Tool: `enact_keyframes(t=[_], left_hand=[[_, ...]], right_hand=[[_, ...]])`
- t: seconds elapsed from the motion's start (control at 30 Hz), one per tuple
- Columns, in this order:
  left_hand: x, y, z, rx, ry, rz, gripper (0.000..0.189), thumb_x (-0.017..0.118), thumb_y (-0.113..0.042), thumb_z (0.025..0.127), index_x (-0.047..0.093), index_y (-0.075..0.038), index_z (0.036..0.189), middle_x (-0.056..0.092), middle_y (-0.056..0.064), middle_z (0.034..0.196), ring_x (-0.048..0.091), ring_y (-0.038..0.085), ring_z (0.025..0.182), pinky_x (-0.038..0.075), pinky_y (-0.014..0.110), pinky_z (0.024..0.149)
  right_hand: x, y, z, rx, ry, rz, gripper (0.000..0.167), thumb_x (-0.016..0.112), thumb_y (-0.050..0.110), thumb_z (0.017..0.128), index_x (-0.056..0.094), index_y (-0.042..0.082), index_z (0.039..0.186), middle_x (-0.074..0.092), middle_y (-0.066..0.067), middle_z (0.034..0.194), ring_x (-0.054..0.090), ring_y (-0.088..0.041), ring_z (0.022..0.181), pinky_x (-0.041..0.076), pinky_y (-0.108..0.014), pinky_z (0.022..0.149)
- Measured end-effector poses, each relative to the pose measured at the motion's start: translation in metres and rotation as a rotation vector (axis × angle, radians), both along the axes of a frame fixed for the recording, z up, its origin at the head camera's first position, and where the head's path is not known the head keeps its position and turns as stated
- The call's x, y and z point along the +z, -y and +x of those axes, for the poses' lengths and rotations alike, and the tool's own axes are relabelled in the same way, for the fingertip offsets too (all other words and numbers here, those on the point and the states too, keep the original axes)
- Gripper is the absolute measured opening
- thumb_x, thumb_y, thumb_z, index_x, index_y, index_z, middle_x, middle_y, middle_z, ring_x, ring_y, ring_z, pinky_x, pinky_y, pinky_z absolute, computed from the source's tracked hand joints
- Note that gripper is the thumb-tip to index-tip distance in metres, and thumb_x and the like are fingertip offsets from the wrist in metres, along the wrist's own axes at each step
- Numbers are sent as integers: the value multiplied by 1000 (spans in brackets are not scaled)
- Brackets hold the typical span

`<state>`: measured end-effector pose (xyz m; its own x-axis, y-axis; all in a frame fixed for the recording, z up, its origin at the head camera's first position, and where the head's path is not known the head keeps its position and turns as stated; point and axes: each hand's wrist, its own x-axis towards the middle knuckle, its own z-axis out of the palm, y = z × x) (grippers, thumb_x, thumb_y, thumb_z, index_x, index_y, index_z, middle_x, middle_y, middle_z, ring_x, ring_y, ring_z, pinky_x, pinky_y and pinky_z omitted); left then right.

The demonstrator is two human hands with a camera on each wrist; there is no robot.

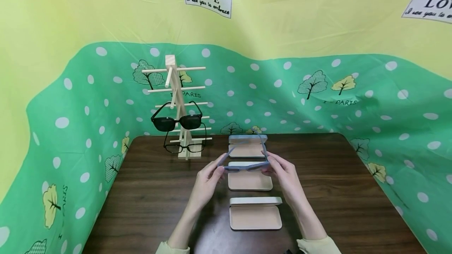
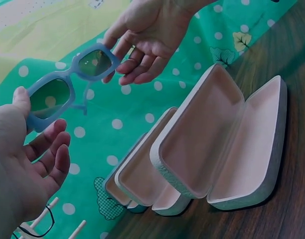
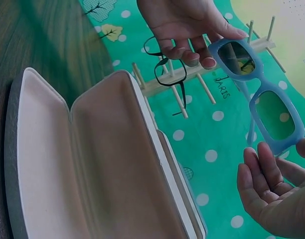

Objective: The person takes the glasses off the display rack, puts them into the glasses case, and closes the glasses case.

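Note:
Light blue sunglasses [image 1: 256,166] with dark lenses are held between both hands above the eyeglass cases, temples unfolded and pointing away. My left hand [image 1: 208,177] pinches one end of the front, thumb on the frame. At the other end, my right hand [image 1: 285,172] pinches the corner near the hinge. The wrist views show the front [image 2: 70,73] tilted, with the other fingers of both hands loosely bent. Below lie the open middle case [image 1: 250,182] and the open front case [image 1: 256,218], with pale pink linings. The back case [image 1: 247,151], blue-lidded and open, lies partly behind the sunglasses.
A wooden eyeglass rack [image 1: 178,97] with several pegs stands at the back left. Black sunglasses [image 1: 166,124] hang on it, above thin black-framed eyeglasses [image 1: 174,149]. A green and yellow printed cloth [image 1: 282,101] surrounds the dark wooden table [image 1: 148,199].

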<state>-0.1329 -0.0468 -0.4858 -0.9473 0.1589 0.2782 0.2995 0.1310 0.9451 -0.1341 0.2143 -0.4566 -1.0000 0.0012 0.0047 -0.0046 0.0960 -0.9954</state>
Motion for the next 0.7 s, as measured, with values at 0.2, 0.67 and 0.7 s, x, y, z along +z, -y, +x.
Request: enact_keyframes(t=[0.2, 0.67, 0.7], left_hand=[[0, -1, 1, 4, -35, 6, 38, 57, -17, 105, 62, -16, 143, 66, 17, 101, 65, 24, 76, 56, 25, 67], [-4, -5, 1, 134, -108, -33, 34, 62, -15, 100, 71, -18, 133, 62, 7, 131, 55, 12, 107, 46, 21, 87], [-4, -5, 1, 137, -104, -33, 34, 62, -15, 100, 71, -18, 133, 63, 7, 131, 55, 12, 107, 46, 21, 87]], right_hand=[[0, -1, 2, 9, -1, 13, 48, 52, 32, 109, 57, -1, 143, 72, 9, 95, 71, -10, 86, 62, -27, 84], [-2, -4, 5, 55, -35, 57, 49, 55, 30, 108, 52, 4, 149, 73, -5, 103, 73, -11, 92, 62, -26, 86], [-2, -5, 5, 66, -48, 75, 49, 57, 27, 107, 52, 4, 150, 72, -7, 104, 73, -10, 93, 62, -27, 86]])
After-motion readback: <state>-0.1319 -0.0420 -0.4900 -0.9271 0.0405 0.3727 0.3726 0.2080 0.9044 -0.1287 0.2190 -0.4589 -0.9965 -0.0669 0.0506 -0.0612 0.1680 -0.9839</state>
